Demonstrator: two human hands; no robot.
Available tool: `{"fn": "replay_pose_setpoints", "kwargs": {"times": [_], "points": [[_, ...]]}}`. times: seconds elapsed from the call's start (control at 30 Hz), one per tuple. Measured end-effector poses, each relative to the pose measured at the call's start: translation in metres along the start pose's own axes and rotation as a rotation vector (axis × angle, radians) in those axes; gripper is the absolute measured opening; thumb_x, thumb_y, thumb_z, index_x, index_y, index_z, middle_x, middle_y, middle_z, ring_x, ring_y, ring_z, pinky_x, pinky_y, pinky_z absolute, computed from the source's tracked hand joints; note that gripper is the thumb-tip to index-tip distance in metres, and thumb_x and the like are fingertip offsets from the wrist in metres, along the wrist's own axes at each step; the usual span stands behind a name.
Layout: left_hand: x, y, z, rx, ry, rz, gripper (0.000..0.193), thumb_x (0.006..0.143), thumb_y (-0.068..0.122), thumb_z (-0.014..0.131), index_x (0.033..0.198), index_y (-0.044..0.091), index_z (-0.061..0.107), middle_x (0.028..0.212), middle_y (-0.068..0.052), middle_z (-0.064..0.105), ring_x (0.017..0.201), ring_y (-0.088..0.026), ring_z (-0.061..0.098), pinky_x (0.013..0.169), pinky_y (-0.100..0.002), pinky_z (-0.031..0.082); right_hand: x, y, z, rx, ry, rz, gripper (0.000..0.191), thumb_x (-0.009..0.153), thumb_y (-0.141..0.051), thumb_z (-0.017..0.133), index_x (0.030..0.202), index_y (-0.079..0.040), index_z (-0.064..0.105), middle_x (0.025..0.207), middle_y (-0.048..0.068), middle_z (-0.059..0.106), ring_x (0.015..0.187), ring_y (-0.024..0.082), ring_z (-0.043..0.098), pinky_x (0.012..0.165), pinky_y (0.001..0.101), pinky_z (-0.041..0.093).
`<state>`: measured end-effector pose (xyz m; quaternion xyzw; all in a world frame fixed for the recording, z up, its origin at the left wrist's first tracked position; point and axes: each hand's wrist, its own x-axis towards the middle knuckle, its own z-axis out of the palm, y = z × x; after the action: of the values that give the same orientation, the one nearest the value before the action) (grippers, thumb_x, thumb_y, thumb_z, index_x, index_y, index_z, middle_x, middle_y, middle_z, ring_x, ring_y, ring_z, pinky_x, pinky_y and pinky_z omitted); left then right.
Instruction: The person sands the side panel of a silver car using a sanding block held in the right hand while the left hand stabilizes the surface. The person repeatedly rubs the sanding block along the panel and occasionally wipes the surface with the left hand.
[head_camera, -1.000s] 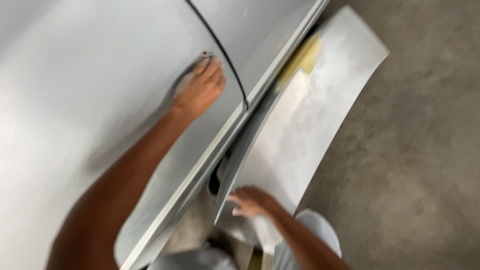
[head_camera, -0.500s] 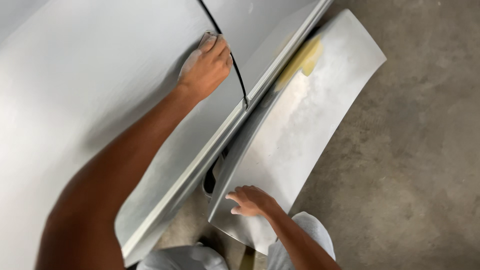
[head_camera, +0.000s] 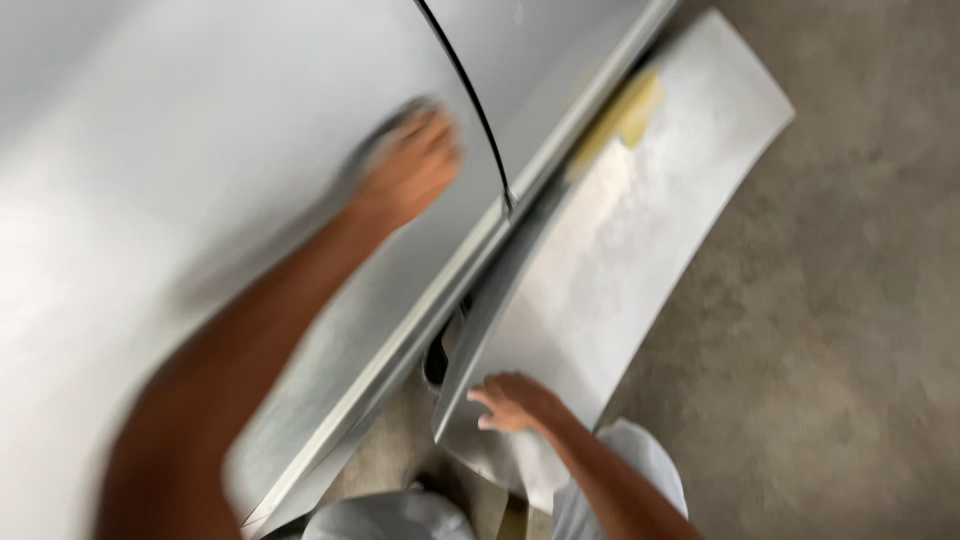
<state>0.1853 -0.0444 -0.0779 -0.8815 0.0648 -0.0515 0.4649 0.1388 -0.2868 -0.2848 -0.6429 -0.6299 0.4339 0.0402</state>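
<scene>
Our left hand (head_camera: 410, 165), blurred so we cannot tell its grip, presses the grey car body panel (head_camera: 200, 200); our right hand (head_camera: 515, 400) rests open on the loose silver trim panel (head_camera: 620, 260) leaning beside it, which could slip and scrape the concrete floor (head_camera: 840, 350).

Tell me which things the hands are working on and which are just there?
Being worked on:
left hand pressed on the silver car panel
right hand resting on the loose silver panel

Just there:
concrete floor
yellow patch on the loose panel
</scene>
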Motion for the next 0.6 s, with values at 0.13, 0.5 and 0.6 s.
{"fn": "replay_pose_setpoints", "kwargs": {"times": [0.13, 0.5, 0.6], "points": [[0.001, 0.0, 0.017, 0.06, 0.08, -0.028, 0.019, 0.089, 0.019, 0.067, 0.101, 0.006, 0.075, 0.121, -0.013, 0.069, 0.125, -0.028, 0.054, 0.113, -0.041, 0.039, -0.003, 0.002, 0.004, 0.067, 0.037, -0.045, 0.059, 0.096, -0.04, 0.067, 0.148, -0.018, 0.048, 0.141, 0.013, 0.056, 0.132, 0.032, 0.051, 0.11, 0.0504, 0.041], [-0.089, 0.011, 0.022, -0.128, 0.257, 0.102, 0.029, 0.091, 0.015, 0.068, 0.118, 0.003, 0.071, 0.131, -0.014, 0.066, 0.131, -0.029, 0.055, 0.118, -0.043, 0.04, 0.009, -0.002, -0.009, -0.01, -0.161, -0.006, 0.058, 0.1, -0.038, 0.063, 0.151, -0.016, 0.047, 0.134, 0.015, 0.061, 0.126, 0.032, 0.059, 0.107, 0.0492, 0.047], [0.03, 0.01, 0.053, -0.023, 0.104, -0.044, 0.017, 0.09, 0.013, 0.068, 0.102, 0.006, 0.077, 0.125, -0.011, 0.068, 0.131, -0.027, 0.052, 0.116, -0.038, 0.039, 0.011, -0.011, -0.004, -0.004, -0.046, -0.025, 0.059, 0.098, -0.039, 0.066, 0.15, -0.018, 0.046, 0.141, 0.015, 0.053, 0.132, 0.034, 0.05, 0.11, 0.0513, 0.041]]}}
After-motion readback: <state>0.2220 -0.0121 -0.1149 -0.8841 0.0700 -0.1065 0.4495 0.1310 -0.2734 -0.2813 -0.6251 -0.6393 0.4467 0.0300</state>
